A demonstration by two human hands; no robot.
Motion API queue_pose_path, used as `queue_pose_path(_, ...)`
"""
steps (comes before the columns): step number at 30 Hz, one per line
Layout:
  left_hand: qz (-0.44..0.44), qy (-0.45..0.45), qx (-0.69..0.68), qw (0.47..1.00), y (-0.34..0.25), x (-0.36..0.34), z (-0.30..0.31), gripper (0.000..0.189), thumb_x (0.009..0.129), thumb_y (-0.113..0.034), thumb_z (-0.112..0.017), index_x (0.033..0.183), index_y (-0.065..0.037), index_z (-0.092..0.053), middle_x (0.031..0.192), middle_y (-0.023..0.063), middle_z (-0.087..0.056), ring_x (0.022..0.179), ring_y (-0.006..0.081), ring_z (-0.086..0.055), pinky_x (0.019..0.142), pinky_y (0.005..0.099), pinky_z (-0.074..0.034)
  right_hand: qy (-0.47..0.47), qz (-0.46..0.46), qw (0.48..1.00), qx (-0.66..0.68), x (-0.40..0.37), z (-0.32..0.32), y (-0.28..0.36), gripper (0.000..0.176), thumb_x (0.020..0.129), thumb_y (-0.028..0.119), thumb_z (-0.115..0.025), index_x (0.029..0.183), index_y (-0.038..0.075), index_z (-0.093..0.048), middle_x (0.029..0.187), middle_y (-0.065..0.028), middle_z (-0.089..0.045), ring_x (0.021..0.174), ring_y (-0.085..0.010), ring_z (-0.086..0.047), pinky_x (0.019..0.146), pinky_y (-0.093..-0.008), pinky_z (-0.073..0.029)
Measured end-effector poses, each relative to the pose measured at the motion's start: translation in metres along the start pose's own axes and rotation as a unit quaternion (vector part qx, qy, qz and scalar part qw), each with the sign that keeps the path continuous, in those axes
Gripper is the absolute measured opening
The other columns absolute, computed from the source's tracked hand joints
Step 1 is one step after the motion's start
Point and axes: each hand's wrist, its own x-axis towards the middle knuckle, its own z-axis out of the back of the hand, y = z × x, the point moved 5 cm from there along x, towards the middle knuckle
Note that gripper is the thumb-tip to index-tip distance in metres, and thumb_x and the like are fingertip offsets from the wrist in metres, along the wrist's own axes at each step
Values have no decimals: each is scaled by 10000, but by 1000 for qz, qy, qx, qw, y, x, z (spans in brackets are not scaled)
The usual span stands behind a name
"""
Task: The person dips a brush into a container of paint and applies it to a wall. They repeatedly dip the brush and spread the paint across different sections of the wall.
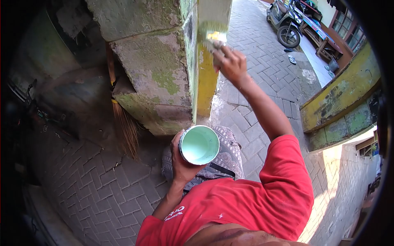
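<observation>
White lettering point(174, 213) on the red shirt point(254, 197) is too small to read. The right hand point(232, 63), raised at arm's length, grips a paintbrush point(213, 37) pressed to the yellow edge of a mossy concrete pillar point(156, 69); the left hand point(180, 166) wraps round a can point(200, 144) of pale green paint, low by the pillar's foot. Brick paving point(102, 184) lies underfoot, a broom point(123, 123) leans at the pillar's left, a motorbike point(287, 24) stands beyond.
</observation>
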Motion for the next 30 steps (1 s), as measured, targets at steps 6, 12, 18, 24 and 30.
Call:
queue_pose_path(6,17,-10,-9,1000,4,-8,5,1166,559,-258,-1000,1519,-36,-375,1449,201,-499,1348,373,-497,1138,470,-391,307,-46,934,176,-131,-56,72,205,867,182,-681,1065,128,-688,1152,-100,-705,863,-311,-743,709,-459,-597)
queue_pose_path(12,52,-11,-21,998,10,-10,10,1162,558,-246,-995,1518,-37,-374,1448,195,-497,1349,368,-496,1139,465,-389,223,-70,961,146,-21,-9,4,291,979,138,-615,1243,199,-719,1136,-73,-755,649,-180,-686,508,-312,-572)
queue_pose_path(18,31,-9,-15,999,8,-7,4,1153,557,-216,-986,1517,-41,-371,1445,192,-497,1352,368,-494,1143,466,-388,-80,-37,995,41,85,92,-45,122,909,177,-757,1028,167,-782,988,11,-761,692,-235,-731,602,-339,-579)
queue_pose_path(24,4,-9,3,1000,26,0,-13,1161,563,-227,-992,1520,-31,-364,1443,210,-498,1344,398,-494,1138,482,-395,-51,-359,823,437,-7,102,-31,208,872,109,-843,1028,-10,-774,888,-70,-774,788,-128,-737,690,-258,-583)
queue_pose_path(30,-3,-7,78,997,46,13,-21,1170,561,-276,-983,1522,-22,-368,1452,217,-497,1353,416,-468,1149,494,-368,77,-470,697,536,-81,175,21,225,827,52,-876,976,-48,-739,877,-81,-757,784,-141,-725,699,-253,-580)
